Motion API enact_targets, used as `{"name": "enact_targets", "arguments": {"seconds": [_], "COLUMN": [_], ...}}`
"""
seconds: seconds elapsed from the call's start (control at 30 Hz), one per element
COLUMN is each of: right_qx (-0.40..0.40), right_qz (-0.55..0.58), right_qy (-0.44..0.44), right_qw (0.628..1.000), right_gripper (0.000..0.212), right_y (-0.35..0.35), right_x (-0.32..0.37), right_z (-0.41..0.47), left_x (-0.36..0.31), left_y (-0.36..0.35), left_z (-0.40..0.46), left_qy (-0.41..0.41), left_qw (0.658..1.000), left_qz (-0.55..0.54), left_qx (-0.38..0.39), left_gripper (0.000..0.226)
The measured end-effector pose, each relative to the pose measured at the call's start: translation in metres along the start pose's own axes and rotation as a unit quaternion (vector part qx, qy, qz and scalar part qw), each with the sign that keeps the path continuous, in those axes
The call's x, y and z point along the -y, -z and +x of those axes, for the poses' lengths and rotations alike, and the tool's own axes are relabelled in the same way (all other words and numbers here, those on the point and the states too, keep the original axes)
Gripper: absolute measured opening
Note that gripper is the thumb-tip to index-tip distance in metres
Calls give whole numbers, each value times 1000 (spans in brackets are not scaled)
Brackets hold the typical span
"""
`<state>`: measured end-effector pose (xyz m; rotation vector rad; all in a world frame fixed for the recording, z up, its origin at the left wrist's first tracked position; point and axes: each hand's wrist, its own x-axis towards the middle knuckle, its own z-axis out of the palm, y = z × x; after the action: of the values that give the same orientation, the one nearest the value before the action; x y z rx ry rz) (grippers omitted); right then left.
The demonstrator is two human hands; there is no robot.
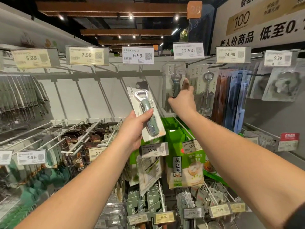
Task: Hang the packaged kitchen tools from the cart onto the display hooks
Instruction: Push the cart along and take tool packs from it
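My left hand grips a packaged bottle opener by its lower half, holding it tilted in front of the shelf wall below the 6.99 tag. My right hand reaches up and holds the bottom of another packaged bottle opener that hangs on the hook under the 12.90 tag. Packaged corkscrews hang just right of it. The cart is out of view.
Bare hooks jut out under the 7.99 and 6.99 tags. Knives hang at the far left. Green steamer-cloth packs and 15.90 tags sit below my hands. Blue and brown packs hang at right.
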<state>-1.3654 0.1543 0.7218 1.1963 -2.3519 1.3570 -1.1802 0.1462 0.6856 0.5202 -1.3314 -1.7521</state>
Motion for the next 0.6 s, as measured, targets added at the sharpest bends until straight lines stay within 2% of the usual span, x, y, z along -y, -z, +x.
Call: {"name": "enact_targets", "arguments": {"seconds": [0.17, 0.27, 0.43, 0.53, 0.6], "right_qx": [2, 11, 70, 165, 200], "right_qz": [-12, 24, 120, 210, 264], "right_qy": [14, 37, 88, 56, 27], "right_qw": [1000, 999, 986, 962, 943], "right_gripper": [76, 81, 40, 25, 19], "right_y": [2, 11, 30, 35, 37], "right_x": [-4, -12, -29, -40, -46], "right_z": [-4, -15, -51, -67, -69], "left_x": [2, 2, -1, 0, 0], "left_y": [0, 0, -11, -25, -36], "left_z": [3, 4, 4, 5, 4], "left_qy": [6, 8, 12, 19, 33], "left_qw": [1000, 1000, 1000, 999, 999], "left_qz": [-1, -7, -17, -14, -14], "left_qx": [4, 7, 15, 29, 41], "left_gripper": [29, 30, 23, 24, 25]}}
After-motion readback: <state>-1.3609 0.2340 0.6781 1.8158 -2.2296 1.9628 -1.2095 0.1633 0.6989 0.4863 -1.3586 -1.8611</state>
